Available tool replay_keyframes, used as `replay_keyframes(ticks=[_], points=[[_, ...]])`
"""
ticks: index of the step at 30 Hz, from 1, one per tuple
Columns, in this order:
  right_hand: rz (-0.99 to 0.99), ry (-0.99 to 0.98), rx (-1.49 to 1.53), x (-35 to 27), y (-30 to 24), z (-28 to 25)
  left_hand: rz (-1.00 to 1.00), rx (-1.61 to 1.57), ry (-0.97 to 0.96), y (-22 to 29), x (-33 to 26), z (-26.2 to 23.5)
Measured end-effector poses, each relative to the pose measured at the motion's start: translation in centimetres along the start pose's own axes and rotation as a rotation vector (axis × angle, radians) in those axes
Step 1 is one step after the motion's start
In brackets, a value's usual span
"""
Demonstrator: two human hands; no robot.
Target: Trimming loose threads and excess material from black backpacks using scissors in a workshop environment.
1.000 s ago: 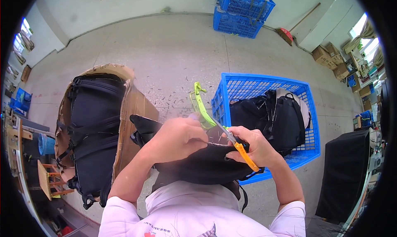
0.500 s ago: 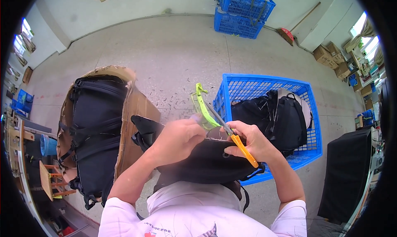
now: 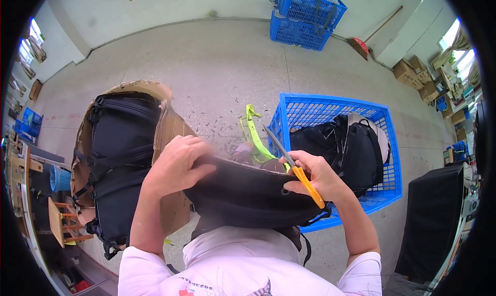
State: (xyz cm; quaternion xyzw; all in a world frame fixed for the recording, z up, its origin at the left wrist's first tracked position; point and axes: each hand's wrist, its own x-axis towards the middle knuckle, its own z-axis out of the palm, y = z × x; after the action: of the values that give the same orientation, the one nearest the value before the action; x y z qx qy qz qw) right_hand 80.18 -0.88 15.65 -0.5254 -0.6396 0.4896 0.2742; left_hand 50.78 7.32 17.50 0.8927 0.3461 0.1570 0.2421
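A black fabric bag lies across my front, its pale raw top edge facing away from me. My left hand is closed at the bag's left end, slightly blurred, thumb and fingers about the fabric edge. My right hand holds scissors with orange handles, blades pointing up and away to the left; its fingers also rest at the bag's right edge. Just beyond the bag, a bright yellow-green strip stands out against the floor, its lower end hidden behind the bag.
To the left stands an open cardboard box packed with black bags. A blue plastic crate holding more black bags is at the right. Dark scraps litter the floor ahead. Stacked blue crates stand by the far wall.
My left hand has moved left, from above the middle of the bag to its left end, and the fabric there is now drawn out. The right hand and scissors stay nearly in place.
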Motion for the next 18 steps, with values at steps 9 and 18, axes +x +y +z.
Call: replay_keyframes(ticks=[9,18], points=[[-0.007,-0.014,0.003,0.1,-0.2,0.1,-0.136,-0.145,0.147,-1.8,-1.5,-0.2],[-0.031,0.074,-0.059,0.4,0.1,0.2,-0.477,-1.233,0.144,-7.6,-6.1,4.3]])
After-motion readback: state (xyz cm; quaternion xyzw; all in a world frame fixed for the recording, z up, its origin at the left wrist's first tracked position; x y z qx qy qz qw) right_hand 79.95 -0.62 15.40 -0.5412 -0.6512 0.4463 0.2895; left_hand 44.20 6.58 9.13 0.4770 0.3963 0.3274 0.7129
